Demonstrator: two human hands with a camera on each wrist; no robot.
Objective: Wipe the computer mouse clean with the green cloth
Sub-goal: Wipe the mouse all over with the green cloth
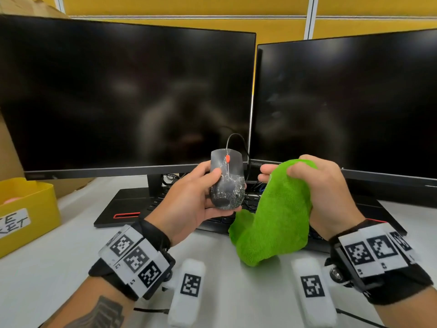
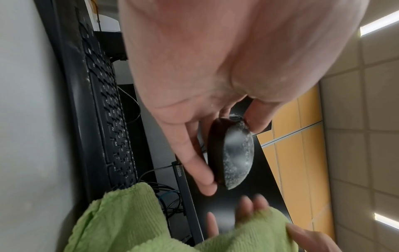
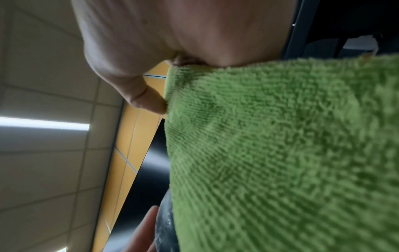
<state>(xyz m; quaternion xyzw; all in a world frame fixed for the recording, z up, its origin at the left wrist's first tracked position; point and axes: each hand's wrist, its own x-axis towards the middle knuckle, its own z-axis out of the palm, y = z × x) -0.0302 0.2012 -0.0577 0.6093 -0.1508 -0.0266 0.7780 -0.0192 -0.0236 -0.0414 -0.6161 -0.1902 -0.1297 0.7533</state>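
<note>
Left hand (image 1: 189, 200) grips the dark grey wired computer mouse (image 1: 227, 181), which has an orange scroll wheel and white speckled grime over its top. Thumb lies on the mouse's left side, fingers curl under and around its right side. Mouse is held up off the worktop (image 1: 47, 268), in front of the gap between the two monitors, top face toward the head camera, cable running up and back from its front end. In the left wrist view the mouse (image 2: 233, 153) sits between thumb and fingers, grime visible on its curved shell.

Right hand (image 1: 324, 192) holds the bright green microfibre cloth (image 1: 276, 221), thumb pressed on the fabric, fingers behind it; cloth drapes over the fingers and hangs down toward the worktop. Cloth is just beside the mouse on its right; can't tell if they touch. Right wrist view is mostly filled by the cloth (image 3: 280, 153), thumb pinching at its edge.

Behind: left black monitor (image 1: 123, 95) and right black monitor (image 1: 350, 105), both screens dark. Black keyboard (image 1: 132, 207) lies on the white worktop under the hands. Yellow plastic box (image 1: 30, 209) with a white label sits at the left edge. Marker-tagged bands on both wrists.
</note>
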